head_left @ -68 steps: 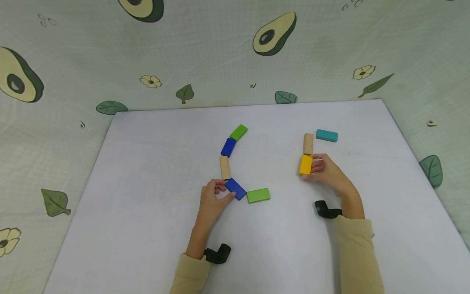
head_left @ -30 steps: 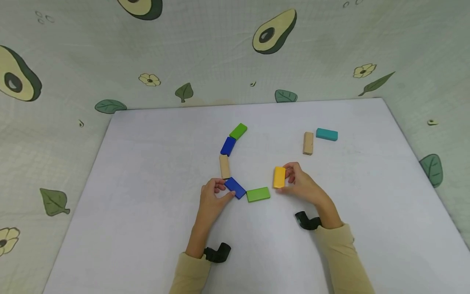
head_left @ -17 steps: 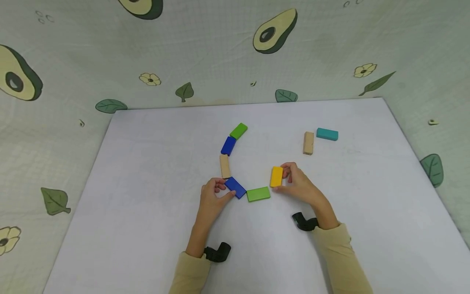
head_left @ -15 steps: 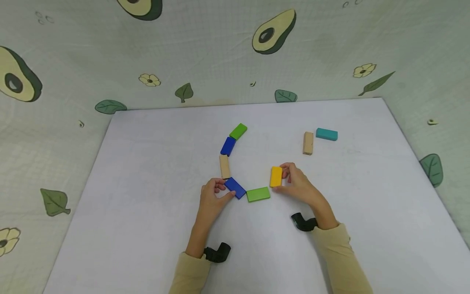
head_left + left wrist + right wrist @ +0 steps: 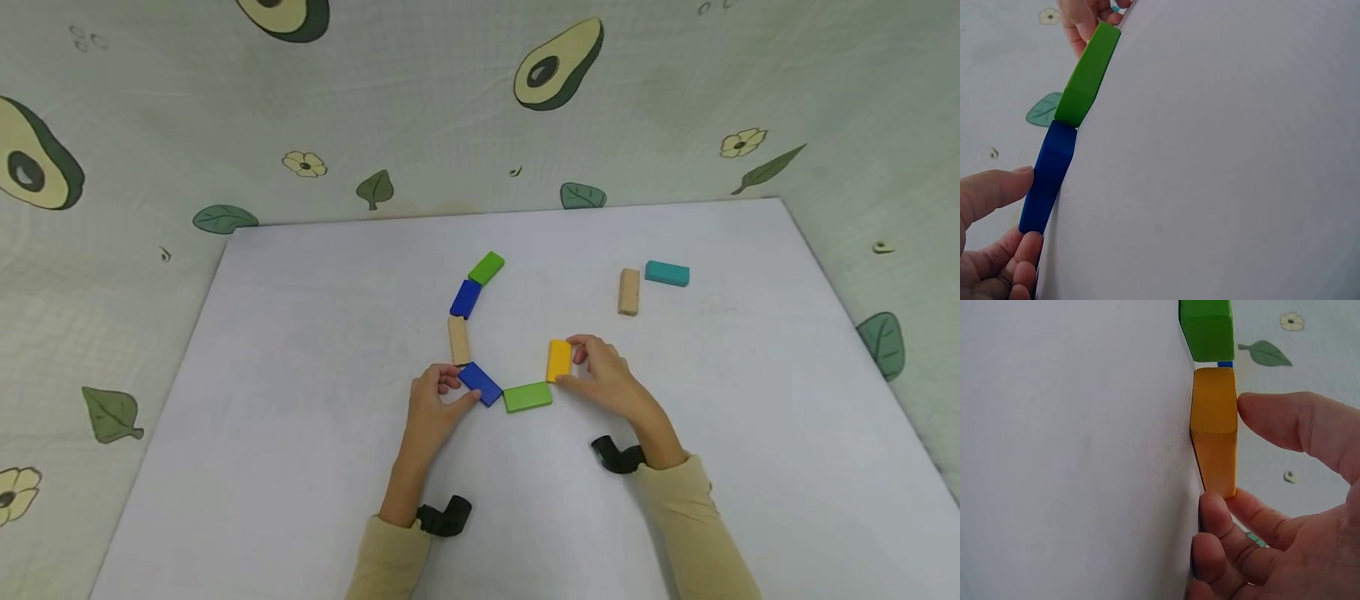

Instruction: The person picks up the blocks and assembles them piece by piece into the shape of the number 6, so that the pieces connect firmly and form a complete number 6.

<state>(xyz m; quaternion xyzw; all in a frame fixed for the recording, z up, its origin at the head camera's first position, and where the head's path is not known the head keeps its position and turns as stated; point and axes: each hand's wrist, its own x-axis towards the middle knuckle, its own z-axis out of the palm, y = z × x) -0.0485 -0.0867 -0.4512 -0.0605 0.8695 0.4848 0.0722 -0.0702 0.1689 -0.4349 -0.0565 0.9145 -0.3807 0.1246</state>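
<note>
My left hand [image 5: 437,406] pinches a blue wooden block [image 5: 480,384] lengthwise between thumb and fingertips; it lies on the white table. A light green block [image 5: 527,397] meets its right end. Just beyond the green block's right end, my right hand [image 5: 606,381] holds a yellow block [image 5: 558,361] by its two ends. In the right wrist view a slim gap shows between the yellow block [image 5: 1214,419] and the green block [image 5: 1209,328]. From the left hand's block, a plain wood block [image 5: 459,340], another blue block [image 5: 466,299] and another green block [image 5: 486,268] curve away.
A plain wood block [image 5: 629,292] and a teal block [image 5: 667,273] lie at the back right of the white table [image 5: 300,350]. Cloth printed with avocados [image 5: 558,64] rises behind the table. Black wrist cameras [image 5: 445,516] stick out from both wrists.
The right hand has carried the yellow block left and toward the person, from beside the right-hand wood block to the green block's end. The left hand has stayed on its blue block.
</note>
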